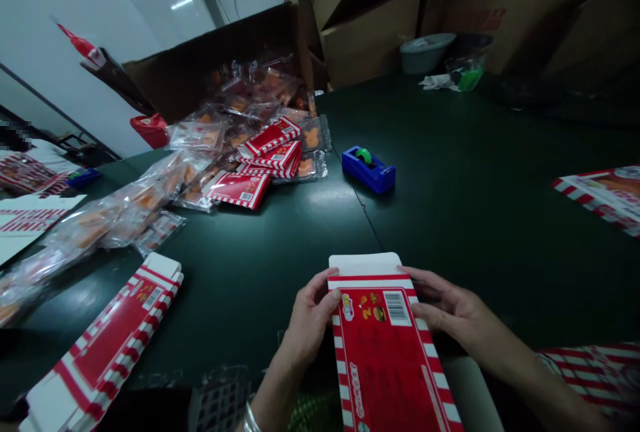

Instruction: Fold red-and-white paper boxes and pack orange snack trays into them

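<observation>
A flat red carton with white striped edges point(385, 359) lies under my hands, its barcode panel facing up and a white flap point(365, 264) at the far end. My left hand point(310, 315) grips the carton's left edge near the flap, with the thumb on its printed face. My right hand point(450, 305) holds the opposite edge, with its fingers spread. A silver bracelet point(250, 422) shows on my left wrist.
A blue tape dispenser point(369, 169) with green tape stands on the dark green table point(280, 259). Clear packets of orange pieces point(130, 209) and red cartons point(270, 139) spill from a cardboard box point(210, 72). More flat cartons point(105, 345) lie left.
</observation>
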Demonstrator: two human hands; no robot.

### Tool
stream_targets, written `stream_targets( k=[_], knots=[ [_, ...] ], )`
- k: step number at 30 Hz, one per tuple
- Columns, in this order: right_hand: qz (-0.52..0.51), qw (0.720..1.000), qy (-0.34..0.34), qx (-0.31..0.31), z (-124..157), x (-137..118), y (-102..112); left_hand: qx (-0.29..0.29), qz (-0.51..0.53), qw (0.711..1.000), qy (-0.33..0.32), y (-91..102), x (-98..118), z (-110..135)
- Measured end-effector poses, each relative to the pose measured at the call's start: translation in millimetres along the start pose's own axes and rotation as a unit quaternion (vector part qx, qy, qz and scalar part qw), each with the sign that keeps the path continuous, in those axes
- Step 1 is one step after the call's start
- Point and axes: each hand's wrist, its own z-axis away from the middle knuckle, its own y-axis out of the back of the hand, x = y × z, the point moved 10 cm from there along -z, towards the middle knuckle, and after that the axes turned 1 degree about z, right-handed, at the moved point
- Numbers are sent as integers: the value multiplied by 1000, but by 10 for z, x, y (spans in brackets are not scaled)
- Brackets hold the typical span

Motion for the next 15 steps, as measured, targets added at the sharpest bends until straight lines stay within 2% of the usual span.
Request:
stream_targets(
  k=[3,5,8,11,13,15],
  knots=[
    [80,997,4,6,31,-69,56,41,-137,988,-57,24,139,5],
    [134,990,33,32,46,-149,132,47,-199,974,-98,-18,215,11],
    [206,969,102,86,77,-305,235,26,-175,982,-66,-79,115,-16],
    [224,963,91,117,78,-302,307,30,-117,992,-48,-93,86,-38],
    [202,970,73,110,65,-277,309,30,-97,993,-54,-107,132,-55],
    [200,974,77,70,48,-292,229,8,-110,992,-53,-153,172,-75]
  ],
)
